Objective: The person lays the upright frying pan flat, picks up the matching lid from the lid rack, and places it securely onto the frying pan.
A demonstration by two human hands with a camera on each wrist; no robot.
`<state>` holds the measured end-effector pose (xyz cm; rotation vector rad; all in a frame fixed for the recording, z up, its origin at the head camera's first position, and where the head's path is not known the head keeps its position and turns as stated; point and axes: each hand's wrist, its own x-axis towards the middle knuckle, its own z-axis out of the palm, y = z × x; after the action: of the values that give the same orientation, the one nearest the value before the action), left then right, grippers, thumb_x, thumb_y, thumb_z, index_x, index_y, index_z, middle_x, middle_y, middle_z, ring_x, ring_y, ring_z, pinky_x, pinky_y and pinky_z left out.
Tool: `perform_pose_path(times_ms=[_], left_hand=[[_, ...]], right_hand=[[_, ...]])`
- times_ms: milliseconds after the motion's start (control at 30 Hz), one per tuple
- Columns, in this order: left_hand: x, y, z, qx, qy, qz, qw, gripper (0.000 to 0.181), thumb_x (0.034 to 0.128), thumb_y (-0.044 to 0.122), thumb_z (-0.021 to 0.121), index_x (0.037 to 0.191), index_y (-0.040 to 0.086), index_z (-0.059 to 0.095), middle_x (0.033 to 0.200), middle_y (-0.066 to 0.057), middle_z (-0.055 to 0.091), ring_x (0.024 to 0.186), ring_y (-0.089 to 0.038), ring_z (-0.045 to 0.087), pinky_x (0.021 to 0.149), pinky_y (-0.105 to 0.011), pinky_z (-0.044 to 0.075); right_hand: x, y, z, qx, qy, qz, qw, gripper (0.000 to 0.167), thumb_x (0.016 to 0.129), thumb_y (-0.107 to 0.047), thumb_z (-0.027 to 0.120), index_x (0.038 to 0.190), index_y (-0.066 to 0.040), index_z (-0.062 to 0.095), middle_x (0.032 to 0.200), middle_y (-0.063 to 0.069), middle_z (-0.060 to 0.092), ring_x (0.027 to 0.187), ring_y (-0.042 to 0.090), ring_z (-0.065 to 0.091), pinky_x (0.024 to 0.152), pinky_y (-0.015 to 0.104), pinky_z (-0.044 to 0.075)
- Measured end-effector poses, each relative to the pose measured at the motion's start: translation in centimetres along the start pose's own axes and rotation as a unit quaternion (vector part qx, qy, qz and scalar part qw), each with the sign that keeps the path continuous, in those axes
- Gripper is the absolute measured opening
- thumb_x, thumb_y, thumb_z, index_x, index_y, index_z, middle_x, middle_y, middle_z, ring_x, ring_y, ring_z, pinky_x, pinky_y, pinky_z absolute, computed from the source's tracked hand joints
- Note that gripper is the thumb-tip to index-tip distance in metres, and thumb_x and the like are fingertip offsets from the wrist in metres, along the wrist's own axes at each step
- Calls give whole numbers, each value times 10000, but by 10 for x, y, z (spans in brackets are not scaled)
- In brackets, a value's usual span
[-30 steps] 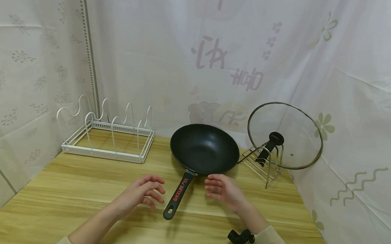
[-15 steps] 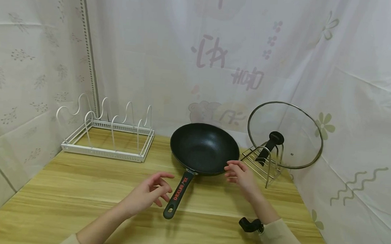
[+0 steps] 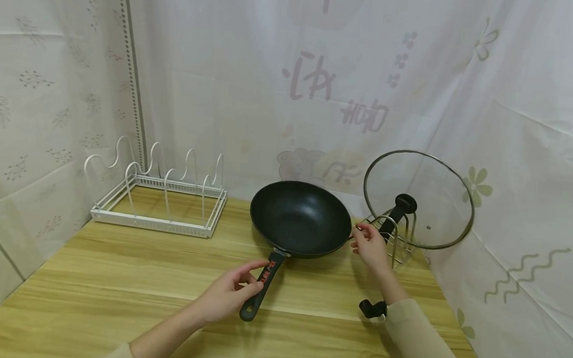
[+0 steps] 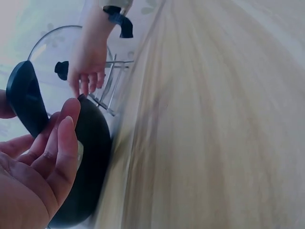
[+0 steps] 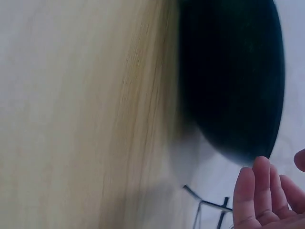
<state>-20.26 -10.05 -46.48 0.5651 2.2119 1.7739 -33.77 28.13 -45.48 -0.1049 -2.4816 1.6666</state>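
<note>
A black frying pan (image 3: 300,215), deep and round, stands on the table with its handle (image 3: 251,307) towards me. My left hand (image 3: 225,296) is at that handle, with thumb and index fingertip over its edge in the head view. In the left wrist view the handle (image 4: 27,95) lies between thumb and loosely bent fingers, which do not close round it. My right hand (image 3: 372,250) is at the pan's right rim. The right wrist view shows its fingers (image 5: 262,191) extended near the rim, the thumb apart.
A glass lid (image 3: 433,199) with a black knob (image 3: 405,204) leans in a wire rack (image 3: 394,246), just beyond my right hand. At the back left stands a white rack (image 3: 151,224) with upright loops. Patterned curtains (image 3: 213,87) close off the back and sides.
My left hand has moved right, onto the pan handle. My right hand has moved right and farther away, to the pan's right rim. The pan, lid and racks have stayed put.
</note>
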Motion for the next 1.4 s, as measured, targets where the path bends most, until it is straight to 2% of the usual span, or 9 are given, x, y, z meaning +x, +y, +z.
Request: perform_pose_path(times_ms=[100, 233, 300, 500, 700, 800, 967, 1133, 1400], left_hand=[[0, 0, 3, 65, -15, 24, 10000, 532, 1116, 210, 640, 1630, 150, 519, 1087, -160, 716, 892, -155, 668, 734, -250, 553], [0, 0, 6, -146, -131, -11, 9998, 568, 1119, 193, 630, 1661, 136, 469, 1133, -247, 725, 879, -194, 687, 744, -272, 585], [0, 0, 7, -177, -133, -44, 9997, 579, 1121, 195, 628, 1670, 136, 453, 1131, -241, 730, 881, -204, 687, 746, -276, 587], [0, -1, 8, -204, -127, -57, 9997, 586, 1124, 191, 619, 1678, 132, 437, 1126, -241, 738, 901, -213, 672, 754, -278, 578], [-1, 0, 8, -183, -73, -93, 9998, 587, 1122, 194, 627, 1677, 139, 446, 1111, -220, 747, 905, -212, 673, 748, -280, 579], [-1, 1, 8, -168, -48, -126, 9998, 586, 1121, 193, 627, 1677, 142, 451, 1112, -220, 748, 899, -213, 669, 744, -279, 577], [0, 3, 7, -117, -40, -125, 9998, 586, 1120, 197, 628, 1677, 143, 455, 1105, -214, 748, 910, -215, 667, 747, -272, 570], [-1, 3, 7, -128, -25, -134, 9998, 588, 1118, 194, 626, 1678, 140, 456, 1100, -212, 746, 925, -216, 676, 750, -272, 573], [-1, 2, 6, -96, 36, -122, 9999, 581, 1111, 188, 633, 1668, 143, 474, 1086, -203, 750, 920, -197, 664, 751, -258, 550]], right_hand=[[9, 5, 0, -222, -16, -65, 9997, 468, 1143, -194, 562, 1573, -12, 546, 1245, 276, 669, 814, 115, 730, 703, 228, 608], [19, 11, 2, -190, -90, -73, 9998, 488, 1147, -216, 561, 1596, -27, 539, 1189, 209, 680, 845, 176, 750, 758, 324, 652], [23, 13, 3, -144, -112, -55, 9998, 491, 1152, -231, 557, 1602, -35, 540, 1206, 206, 688, 850, 183, 747, 778, 345, 656], [30, 14, 6, -49, -134, -44, 9999, 497, 1159, -241, 559, 1603, -20, 542, 1314, 287, 672, 773, 122, 700, 727, 269, 628], [32, 11, 11, 58, -194, 49, 9998, 500, 1166, -231, 535, 1637, -65, 516, 1370, 280, 633, 739, 128, 642, 743, 299, 614], [33, 11, 14, 106, -168, 93, 9998, 492, 1168, -212, 523, 1638, -66, 514, 1422, 291, 620, 700, 96, 606, 714, 258, 588], [36, 14, 18, 405, 74, 126, 9991, 467, 1155, -173, 531, 1597, -24, 554, 1413, 314, 631, 621, 23, 546, 624, 175, 544], [37, 18, 23, 726, 234, 147, 9970, 449, 1143, -150, 545, 1570, -16, 584, 1351, 284, 658, 583, 18, 517, 593, 185, 547], [34, 20, 27, 988, 418, 305, 9938, 450, 1142, -186, 565, 1567, -42, 600, 1432, 273, 627, 580, 10, 524, 582, 182, 536]])
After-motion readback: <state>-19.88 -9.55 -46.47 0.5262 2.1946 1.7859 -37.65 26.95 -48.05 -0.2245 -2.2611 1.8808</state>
